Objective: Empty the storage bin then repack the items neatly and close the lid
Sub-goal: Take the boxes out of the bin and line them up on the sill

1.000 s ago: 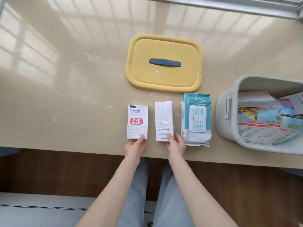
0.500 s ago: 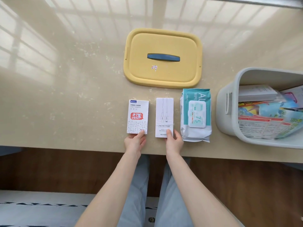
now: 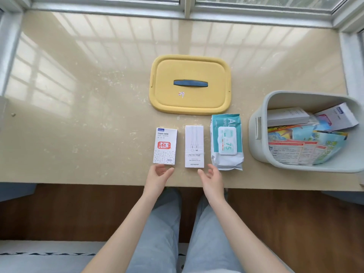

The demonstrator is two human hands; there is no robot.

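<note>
White cable box (image 3: 194, 146) lies, apparently untouched, near spread left hand (image 3: 159, 174) and spread right hand (image 3: 211, 177).

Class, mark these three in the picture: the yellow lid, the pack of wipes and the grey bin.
yellow lid (image 3: 190, 83), head view, blue handle at its middle.
pack of wipes (image 3: 227, 141), head view, flap label at its middle.
grey bin (image 3: 258, 149), head view, left outer wall.

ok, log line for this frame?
phase: emptying; left hand: open, by patterned box; right hand: open, by cable box; wipes pack: out; lid: off; bin: items inside
</note>
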